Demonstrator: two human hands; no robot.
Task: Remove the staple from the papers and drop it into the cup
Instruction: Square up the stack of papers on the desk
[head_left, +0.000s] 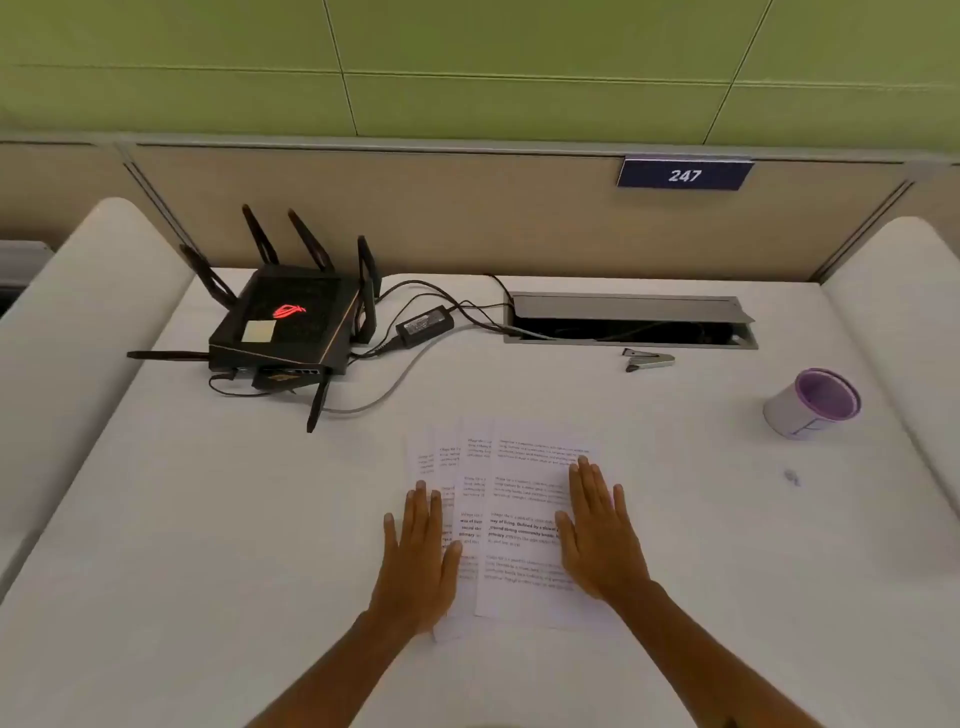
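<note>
Head view looks down on a white desk (208, 519) where the papers (519, 519) lie fanned out, printed side up. Left hand (421, 566) rests flat on their left edge, right hand (597, 540) flat on their right part, fingers straight and barely spread, clamped on nothing. Right of the papers and well apart tilts the purple-rimmed cup (813, 404); beyond them lies a staple remover (649, 359). The staple itself cannot be made out.
</note>
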